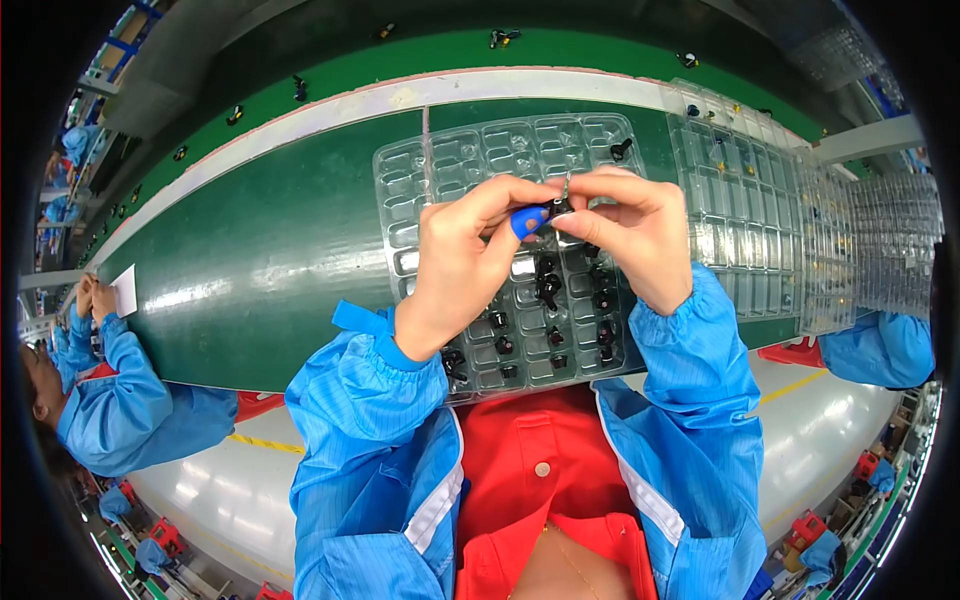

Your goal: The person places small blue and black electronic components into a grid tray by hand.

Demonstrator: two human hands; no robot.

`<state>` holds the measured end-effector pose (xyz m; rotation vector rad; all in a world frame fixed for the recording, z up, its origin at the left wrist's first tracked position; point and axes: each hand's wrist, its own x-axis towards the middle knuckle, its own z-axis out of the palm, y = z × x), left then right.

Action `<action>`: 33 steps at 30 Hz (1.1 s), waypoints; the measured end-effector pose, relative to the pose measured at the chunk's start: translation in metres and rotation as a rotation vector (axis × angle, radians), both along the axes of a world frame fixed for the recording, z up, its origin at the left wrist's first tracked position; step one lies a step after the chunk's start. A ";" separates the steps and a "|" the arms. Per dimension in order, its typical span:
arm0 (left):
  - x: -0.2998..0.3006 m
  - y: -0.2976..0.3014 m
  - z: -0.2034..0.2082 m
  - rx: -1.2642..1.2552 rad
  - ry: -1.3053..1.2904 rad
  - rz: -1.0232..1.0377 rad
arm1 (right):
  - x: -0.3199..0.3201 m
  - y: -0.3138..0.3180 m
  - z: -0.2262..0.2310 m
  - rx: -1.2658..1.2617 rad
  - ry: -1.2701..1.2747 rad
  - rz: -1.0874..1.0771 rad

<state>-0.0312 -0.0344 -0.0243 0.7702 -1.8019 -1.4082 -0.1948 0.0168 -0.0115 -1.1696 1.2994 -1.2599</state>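
Above a clear plastic tray [402,212] with many pockets, my two hands meet. My left hand [462,255], with a blue cover [527,222] on its thumb, pinches a small black part [560,208]. Opposite it, my right hand [638,228] closes its thumb and fingers on the same part. A thin, light-coloured piece stands up between the fingertips; its kind is too small to tell. Similar small black parts [548,286] lie in the tray's pockets below my hands, and another black part [621,150] sits at the tray's far right corner.
Stacked clear trays [745,225] stand at the right. Past a white ledge [400,95], small parts [505,39] lie spaced along a green conveyor belt [580,55]. On the left, a co-worker [120,395] in blue holds a white sheet [125,291] at the green table [250,270].
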 end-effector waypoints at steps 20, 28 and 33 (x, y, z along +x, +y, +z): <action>-0.006 -0.002 -0.010 0.616 0.316 -0.212 | -0.001 -0.002 -0.007 -0.275 0.066 -0.028; -0.005 -0.001 -0.007 0.005 -0.054 -0.087 | -0.003 -0.004 -0.009 -0.023 -0.352 0.031; -0.007 0.002 -0.004 0.231 0.063 -0.132 | 0.003 -0.002 -0.010 -0.050 -0.240 -0.039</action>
